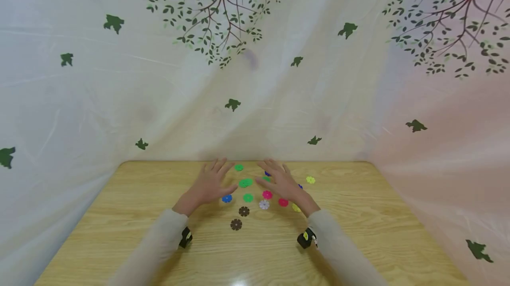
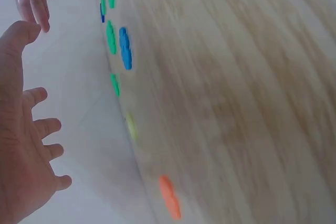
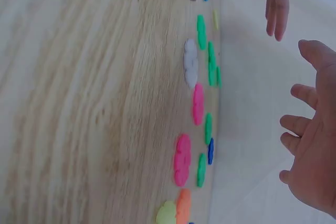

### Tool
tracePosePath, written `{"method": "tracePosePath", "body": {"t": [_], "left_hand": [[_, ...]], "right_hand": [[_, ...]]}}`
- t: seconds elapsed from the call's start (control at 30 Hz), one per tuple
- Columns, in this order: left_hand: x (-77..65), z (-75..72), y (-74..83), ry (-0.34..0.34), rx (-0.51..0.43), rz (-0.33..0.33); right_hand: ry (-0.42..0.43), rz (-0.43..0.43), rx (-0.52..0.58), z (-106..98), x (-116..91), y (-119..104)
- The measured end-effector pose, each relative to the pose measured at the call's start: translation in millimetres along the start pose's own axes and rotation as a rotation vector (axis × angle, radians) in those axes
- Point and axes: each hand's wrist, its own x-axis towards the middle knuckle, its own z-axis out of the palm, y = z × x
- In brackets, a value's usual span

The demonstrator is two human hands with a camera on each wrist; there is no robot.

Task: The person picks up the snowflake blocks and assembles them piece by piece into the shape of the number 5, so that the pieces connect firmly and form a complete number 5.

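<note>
Green, pink, brown and other flower-shaped discs (image 1: 248, 198) lie scattered on the desk (image 1: 139, 206), between and around the hands. Left hand (image 1: 209, 186) and right hand (image 1: 284, 186) hover, fingers spread wide, holding nothing. A low, hasty sweep could push discs over the far edge; overlapping ones might lift together.

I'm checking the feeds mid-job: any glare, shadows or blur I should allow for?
Head: small bright glare on the table at the picture's bottom edge, soft shadows beside the left sleeve and right sleeve; left wrist: hazy, orange disc soft-edged; right wrist: also hazy, pale gray disc soft-edged.
</note>
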Motion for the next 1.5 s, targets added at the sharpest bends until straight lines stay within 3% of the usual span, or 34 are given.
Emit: {"method": "tracePosePath", "body": {"t": [0.17, 0.37, 0.57, 0.77, 1.07, 1.5], "left_hand": [[-14.4, -12.4, -13.1, -0.014, -0.035, -0.001], [-31.7, -13.9, -36.2, 0.003, -0.046, 0.045], [-46.5, -17.4, -61.0, -0.056, -0.133, 0.04], [-53.9, -22.6, -79.8, -0.135, -0.231, -0.036], [-59.2, -28.8, -92.7, -0.196, -0.254, -0.122], [-48.9, -24.4, -94.3, -0.19, -0.291, -0.157]], "right_hand": [[-0.015, -0.127, 0.105, 1.4, -5.9, -12.2], [-0.063, -0.26, 0.15, 8.9, -13.8, -30.0], [-0.18, -0.334, 0.019, 23.1, -18.0, -48.0], [-0.253, -0.397, -0.104, 37.7, -18.9, -54.9], [-0.284, -0.43, -0.107, 46.6, -14.9, -54.2], [-0.282, -0.326, -0.055, 48.5, 0.1, -46.8]]}}
